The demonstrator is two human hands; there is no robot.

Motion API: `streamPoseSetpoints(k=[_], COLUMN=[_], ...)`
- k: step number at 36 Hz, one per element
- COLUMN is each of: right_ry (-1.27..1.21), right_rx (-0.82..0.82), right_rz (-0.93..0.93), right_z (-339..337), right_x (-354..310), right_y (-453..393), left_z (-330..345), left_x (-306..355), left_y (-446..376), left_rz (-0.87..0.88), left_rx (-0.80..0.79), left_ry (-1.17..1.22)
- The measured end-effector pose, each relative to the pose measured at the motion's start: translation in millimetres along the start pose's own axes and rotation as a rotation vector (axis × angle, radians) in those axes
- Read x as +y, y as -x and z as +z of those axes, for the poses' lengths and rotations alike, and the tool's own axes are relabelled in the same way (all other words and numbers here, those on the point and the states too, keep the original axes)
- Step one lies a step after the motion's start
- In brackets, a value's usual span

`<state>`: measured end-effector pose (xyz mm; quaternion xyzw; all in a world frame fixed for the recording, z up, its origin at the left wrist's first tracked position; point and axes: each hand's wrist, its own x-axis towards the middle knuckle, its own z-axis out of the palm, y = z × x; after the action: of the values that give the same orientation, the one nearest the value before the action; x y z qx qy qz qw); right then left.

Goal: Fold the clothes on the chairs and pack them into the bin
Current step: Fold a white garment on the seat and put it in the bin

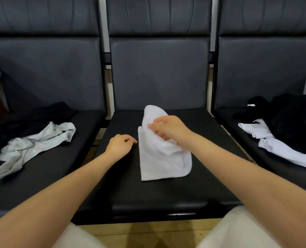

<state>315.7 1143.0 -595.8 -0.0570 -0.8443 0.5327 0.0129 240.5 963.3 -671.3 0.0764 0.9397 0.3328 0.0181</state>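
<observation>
While the left hand [119,144] rests loosely curled, the right hand [168,129] pinches the white cloth [159,158].

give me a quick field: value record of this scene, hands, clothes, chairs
left hand: left hand rests loosely curled on the middle chair seat, holding nothing
right hand: right hand has a grip on the white garment, lifting its upper part
left chair: light grey garment over black clothes, unfolded
right chair: black clothes pile over white garment pieces
bin: not in view
</observation>
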Motion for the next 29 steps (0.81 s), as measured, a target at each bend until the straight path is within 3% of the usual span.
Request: streamPoseSetpoints(k=[3,8,11,16,21,24,27,29], right_ry=[-0.041,0.106,0.241,0.322,0.562,0.554,0.373,0.178], right_rx=[-0.177,0.017,0.129,0.068,0.012,-0.034,0.007,0.074], right_rz=[0.04,0.044,0.066,0.267,0.144,0.109,0.098,0.103], right_z=[7,0,-8,-7,7,10,6,3], right_x=[5,31,49,64,58,53,56,57], right_y=[2,-6,-9,-2,4,8,5,2], left_z=[2,3,6,13,18,21,24,24], left_x=[-1,7,10,20,33,30,23,24], left_y=[2,4,4,8,8,1,-6,-7], left_rz=[-0.002,-0.091,-0.059,0.089,0.173,0.175,0.13,0.127], left_rx=[-0.008,-0.034,-0.049,-0.019,0.001,-0.01,0.008,0.01], left_ry=[0.07,0.141,0.154,0.246,0.376,0.207,-0.067,-0.099])
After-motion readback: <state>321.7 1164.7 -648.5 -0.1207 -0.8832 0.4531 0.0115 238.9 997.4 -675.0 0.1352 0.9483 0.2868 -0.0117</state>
